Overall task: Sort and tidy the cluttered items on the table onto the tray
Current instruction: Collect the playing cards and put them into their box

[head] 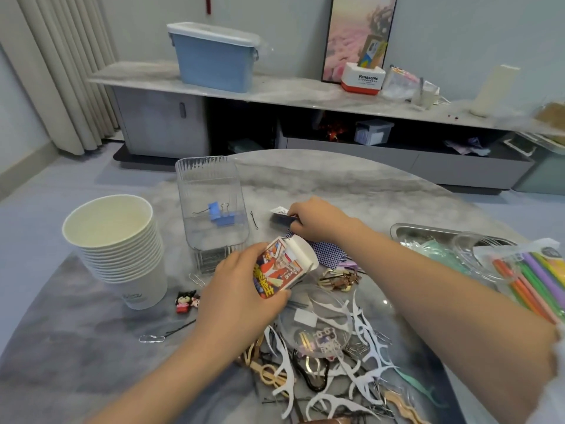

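My left hand grips a colourful playing-card box with its white flap open, held just above the table centre. My right hand reaches further back and pinches a small stack of playing cards lying on the table. More blue-backed cards lie under my right wrist. A metal tray sits at the right, holding green floss picks and a clear dish. Near me lies a heap of white floss picks, hair clips and a clear plastic lid.
A stack of paper cups stands at the left. Behind the card box is a clear plastic bin with blue binder clips inside. Paper clips, bobby pins and a small doll charm lie scattered. A pack of coloured straws sits at the right.
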Demonstrator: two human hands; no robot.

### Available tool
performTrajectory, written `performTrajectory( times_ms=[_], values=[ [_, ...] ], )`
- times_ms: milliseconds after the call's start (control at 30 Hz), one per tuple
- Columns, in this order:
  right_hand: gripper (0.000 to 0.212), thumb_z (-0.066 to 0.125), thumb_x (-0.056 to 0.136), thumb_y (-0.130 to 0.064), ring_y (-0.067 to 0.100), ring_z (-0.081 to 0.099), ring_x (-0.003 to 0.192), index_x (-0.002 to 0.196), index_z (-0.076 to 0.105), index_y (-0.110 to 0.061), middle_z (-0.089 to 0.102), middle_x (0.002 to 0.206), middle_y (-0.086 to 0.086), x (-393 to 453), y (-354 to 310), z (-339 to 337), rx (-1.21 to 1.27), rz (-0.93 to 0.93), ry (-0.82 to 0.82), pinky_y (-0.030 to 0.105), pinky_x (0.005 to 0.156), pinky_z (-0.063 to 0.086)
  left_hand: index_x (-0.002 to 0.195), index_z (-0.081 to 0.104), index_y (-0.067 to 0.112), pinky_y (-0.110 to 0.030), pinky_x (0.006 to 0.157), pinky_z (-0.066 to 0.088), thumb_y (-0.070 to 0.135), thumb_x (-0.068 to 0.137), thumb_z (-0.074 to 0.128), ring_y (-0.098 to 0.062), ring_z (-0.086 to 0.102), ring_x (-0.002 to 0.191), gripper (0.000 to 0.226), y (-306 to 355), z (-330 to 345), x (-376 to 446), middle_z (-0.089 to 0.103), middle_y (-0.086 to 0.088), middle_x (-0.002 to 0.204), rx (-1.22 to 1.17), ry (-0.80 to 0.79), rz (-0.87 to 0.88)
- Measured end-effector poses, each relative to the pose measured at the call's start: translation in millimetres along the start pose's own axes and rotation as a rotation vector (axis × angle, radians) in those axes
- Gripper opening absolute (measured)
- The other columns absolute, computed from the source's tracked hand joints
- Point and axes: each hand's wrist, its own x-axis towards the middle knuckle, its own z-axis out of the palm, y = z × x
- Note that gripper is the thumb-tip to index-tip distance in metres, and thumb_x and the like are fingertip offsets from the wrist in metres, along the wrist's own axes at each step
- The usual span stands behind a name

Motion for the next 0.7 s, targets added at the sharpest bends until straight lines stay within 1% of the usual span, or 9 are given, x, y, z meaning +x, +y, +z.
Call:
performTrajectory(
  times_ms=[133,233,333,400,467,500,567,633,700],
  values=[
    [0.019,0.044,0.091,-0.016,0.028,0.051,0.075,0.102,0.057,-0.009,0.062,0.091,0.014,-24.0,-1.3,0.9,0.128,0.036,0.015,0.033,0.061,0.041,0.133,0.039,0.038,-0.021,0.077,0.037,0.048,0.069,0.072,0.000,0.043,0.100,0.072,4.4,-4.2,-2.1,0.038,0.025,0.104,-0.017,0.000,-0.015],
    [0.011,0.044,0.092,-0.013,0.024,0.046,0.065,0.086,0.053,-0.012,0.055,0.071,0.006,-51.4,-0.7,-10.1,0.335,0.076,0.117,0.029,0.051,0.032,0.131,0.042,0.038,-0.024,0.079,0.041,0.046,0.069,0.073,-0.006,0.048,0.105,0.071,11.1,-11.2,-5.7,0.040,0.023,0.105,-0.023,0.006,-0.024],
    [0.021,0.045,0.093,-0.013,0.019,0.048,0.057,0.075,0.055,-0.011,0.053,0.062,0.002,-80.7,-1.5,-29.5,0.663,0.249,0.207,0.018,0.045,0.031,0.131,0.043,0.038,-0.025,0.079,0.041,0.045,0.069,0.073,-0.008,0.050,0.106,0.070,18.0,-17.2,-10.2,0.041,0.022,0.105,-0.030,0.004,-0.027],
    [0.019,0.045,0.093,-0.014,0.025,0.061,0.074,0.087,0.062,-0.006,0.067,0.082,0.011,-101.2,0.5,-40.2,0.941,0.370,0.225,0.021,0.062,0.045,0.131,0.043,0.038,-0.025,0.077,0.041,0.046,0.069,0.073,-0.008,0.050,0.105,0.069,23.3,-21.1,-14.9,0.041,0.022,0.104,-0.027,-0.007,-0.020],
    [0.021,0.045,0.094,-0.014,0.027,0.064,0.094,0.102,0.062,-0.004,0.067,0.104,0.014,-127.5,2.8,-48.7,1.174,0.468,0.201,0.038,0.082,0.051,0.130,0.043,0.039,-0.022,0.073,0.040,0.048,0.068,0.073,-0.006,0.050,0.099,0.069,30.3,-24.5,-20.5,0.042,0.023,0.103,-0.029,-0.012,-0.003],
    [0.020,0.045,0.095,-0.013,0.027,0.065,0.096,0.103,0.061,-0.005,0.067,0.105,0.014,-140.3,3.3,-50.5,1.286,0.487,0.182,0.043,0.086,0.051,0.130,0.043,0.039,-0.019,0.069,0.038,0.050,0.067,0.073,-0.003,0.049,0.095,0.070,31.6,-25.4,-22.8,0.042,0.024,0.102,-0.030,-0.012,0.004],
    [0.016,0.046,0.095,-0.012,0.021,0.068,0.088,0.097,0.061,-0.010,0.069,0.097,0.009,-168.8,4.0,-53.0,1.471,0.500,0.153,0.038,0.081,0.054,0.131,0.043,0.040,-0.012,0.064,0.033,0.052,0.066,0.073,0.003,0.045,0.088,0.072,34.9,-27.5,-27.9,0.041,0.026,0.099,-0.036,-0.010,0.012],
    [0.014,0.049,0.092,-0.015,0.016,0.068,0.079,0.089,0.063,-0.012,0.070,0.089,0.007,-195.9,3.0,-50.6,1.328,0.501,0.098,0.031,0.074,0.051,0.129,0.044,0.041,-0.007,0.063,0.030,0.051,0.065,0.073,0.007,0.044,0.083,0.071,36.6,-28.5,-34.1,0.039,0.031,0.094,-0.036,-0.017,0.018],
    [0.019,0.050,0.089,-0.019,0.007,0.059,0.062,0.073,0.058,-0.018,0.064,0.070,0.002,-212.3,-1.5,-42.1,0.863,0.449,0.031,0.021,0.060,0.043,0.129,0.045,0.041,-0.007,0.064,0.031,0.050,0.065,0.075,0.005,0.045,0.084,0.071,35.6,-29.1,-39.5,0.039,0.032,0.091,-0.029,-0.032,0.021]
  ],
)
